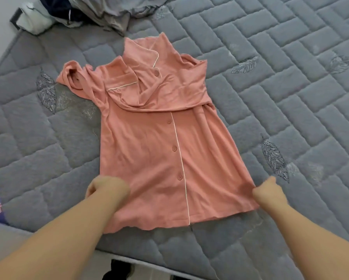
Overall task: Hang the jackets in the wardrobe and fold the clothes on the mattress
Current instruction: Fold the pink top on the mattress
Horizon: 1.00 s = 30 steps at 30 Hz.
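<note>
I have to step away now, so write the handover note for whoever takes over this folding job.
Left hand: closed on the pink shirt near its lower left hem.
Right hand: pinching the shirt's lower right edge.
Shirt lies front up on the grey mattress, top part already folded down, sleeve bunched at left.
Unfolded clothes pile sits at the far edge.
Left: finish this fold, then the pile. No jackets or wardrobe in view.

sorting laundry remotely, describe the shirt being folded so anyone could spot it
On the grey quilted mattress, look to the middle, straight ahead of both hands gripping a hem. There lies a salmon-pink button-front pyjama shirt with pale piping. The heap of clothes at the far edge is grey, navy and white, not pink.
</note>
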{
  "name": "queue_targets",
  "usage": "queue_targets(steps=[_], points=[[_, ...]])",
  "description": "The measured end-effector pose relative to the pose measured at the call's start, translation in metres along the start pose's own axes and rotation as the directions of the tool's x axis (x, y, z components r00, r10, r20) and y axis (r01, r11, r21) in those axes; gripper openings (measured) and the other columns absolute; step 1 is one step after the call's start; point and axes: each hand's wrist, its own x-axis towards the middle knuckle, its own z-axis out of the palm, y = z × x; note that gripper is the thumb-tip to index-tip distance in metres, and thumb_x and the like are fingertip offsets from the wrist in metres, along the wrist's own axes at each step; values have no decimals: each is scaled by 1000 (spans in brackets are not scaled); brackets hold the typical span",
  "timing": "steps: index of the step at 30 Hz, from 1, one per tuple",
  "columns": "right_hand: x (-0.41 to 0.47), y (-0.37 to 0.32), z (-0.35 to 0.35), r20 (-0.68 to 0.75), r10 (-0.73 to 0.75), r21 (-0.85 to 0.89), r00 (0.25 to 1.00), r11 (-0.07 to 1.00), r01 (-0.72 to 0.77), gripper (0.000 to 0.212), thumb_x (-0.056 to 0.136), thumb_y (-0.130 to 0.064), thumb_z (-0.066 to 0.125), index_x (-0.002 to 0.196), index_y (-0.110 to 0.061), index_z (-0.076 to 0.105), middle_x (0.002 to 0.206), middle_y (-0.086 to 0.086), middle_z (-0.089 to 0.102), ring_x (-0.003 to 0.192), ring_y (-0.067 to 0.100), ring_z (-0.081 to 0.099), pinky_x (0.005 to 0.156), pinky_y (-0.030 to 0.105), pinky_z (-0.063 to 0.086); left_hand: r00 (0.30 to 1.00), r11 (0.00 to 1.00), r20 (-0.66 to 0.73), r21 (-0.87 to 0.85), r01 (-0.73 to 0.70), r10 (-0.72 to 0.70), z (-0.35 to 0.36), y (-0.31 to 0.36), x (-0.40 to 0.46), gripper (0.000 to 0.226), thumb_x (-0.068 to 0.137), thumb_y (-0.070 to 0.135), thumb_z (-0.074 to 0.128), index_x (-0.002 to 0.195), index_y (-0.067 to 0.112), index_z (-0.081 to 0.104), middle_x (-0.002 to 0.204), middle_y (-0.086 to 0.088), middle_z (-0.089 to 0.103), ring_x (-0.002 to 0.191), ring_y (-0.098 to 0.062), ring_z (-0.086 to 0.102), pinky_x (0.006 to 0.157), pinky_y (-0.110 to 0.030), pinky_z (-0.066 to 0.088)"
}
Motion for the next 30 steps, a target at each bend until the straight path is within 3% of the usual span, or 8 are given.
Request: queue_targets(steps=[4, 7, 10, 15, 19, 25, 28, 30], points=[[-13, -42, 14, -174, -413, -208, 894, 903, 376, 55, 82, -18, 54, 134, -8, 40, 139, 18, 41, 127, 39, 41, 105, 49, 34, 803, 911, -596, -328, -250, 6, -47, 32, 2, 52, 91, 35, 46, 139, 14, 43, 144, -10, 42, 128, -33, 43, 90, -45, 48], [-26, -101, 34, -77, -639, -205, 765, 761, 615, 66, 86, -32, 51, 147, -17, 32, 155, 13, 24, 141, 33, 25, 116, 49, 21, 859, 817, -509, -470, -334, 58, -59, 36, 26, 78, 91, 47, 45, 155, 21, 10, 163, -6, 3, 148, -33, 9, 112, -55, 25], [-21, -153, 51, -36, -738, -240, 673, 661, 711, 71, 91, -47, 42, 154, -31, 15, 164, 6, 2, 150, 27, -1, 120, 53, -2, 839, 671, -538, -650, -358, -74, -78, 29, 52, 72, 88, 46, 50, 149, 20, 21, 157, -11, 16, 144, -35, 17, 115, -53, 21], [45, -205, 39, -148, -784, -358, 602, 610, 707, 78, 90, -71, 25, 156, -35, 9, 165, 7, -2, 151, 26, -11, 120, 52, -6, 853, -209, -350, -868, -450, -386, -151, -2, 95, 65, 81, 45, 65, 131, 7, 47, 130, -14, 53, 118, -33, 54, 97, -36, 42], [73, -207, 54, -255, -828, -400, 499, 560, 725, 79, 89, -71, 25, 153, -26, 29, 161, 13, 21, 151, 32, 0, 121, 55, 5, 971, -731, -135, -640, -239, -199, -198, -14, 107, 24, 82, 36, 63, 97, 17, 67, 77, -1, 68, 64, -22, 65, 52, -23, 51], [75, -205, 54, -338, -828, -245, 448, 537, 807, 70, 86, -55, 41, 145, -18, 47, 155, 16, 35, 148, 36, 19, 118, 57, 15, 952, -758, -305, -620, -202, -4, -294, 13, 61, 16, 93, 16, 50, 82, 13, 61, 55, 0, 61, 42, -14, 57, 43, -17, 47], [77, -202, 54, -361, -829, -215, 427, 519, 827, 70, 86, -51, 44, 148, -19, 43, 156, 14, 34, 149, 34, 17, 119, 56, 15, 827, -790, -505, -599, -129, 248, -374, 65, 7, 8, 97, 12, 50, 100, 13, 57, 93, -10, 64, 82, -20, 64, 86, -31, 52], [79, -202, 55, -362, -833, -193, 418, 506, 841, 73, 88, -50, 43, 155, -26, 26, 161, 9, 24, 151, 31, 11, 120, 55, 11, 623, -741, -630, -661, -119, 463, -415, 96, -34, 23, 100, 21, 51, 122, 18, 51, 131, -11, 58, 119, -22, 57, 104, -36, 43]])
